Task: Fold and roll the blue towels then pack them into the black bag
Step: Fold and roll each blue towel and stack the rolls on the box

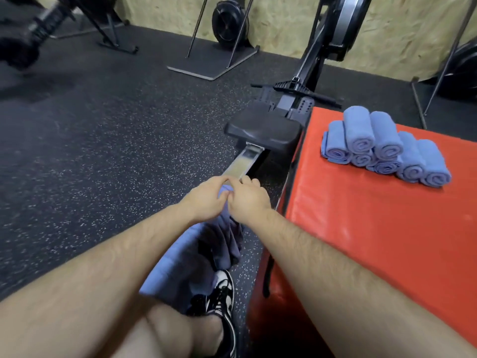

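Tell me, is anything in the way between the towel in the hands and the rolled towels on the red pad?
Nothing visible does. The left hand and right hand pinch the blue towel beside the red pad; only bare red surface lies before the rolled towels. No black bag is in view.

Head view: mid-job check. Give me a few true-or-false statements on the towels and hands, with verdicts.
1. The left hand and right hand both grip the loose towel. True.
2. The rolls lie on the floor. False: they sit on the red pad.
3. Two rolls rest on top of the others. True.
4. The held towel is already rolled. False: it hangs loose below the hands.
5. A black bag stands beside the rolls. False: no bag shows there.
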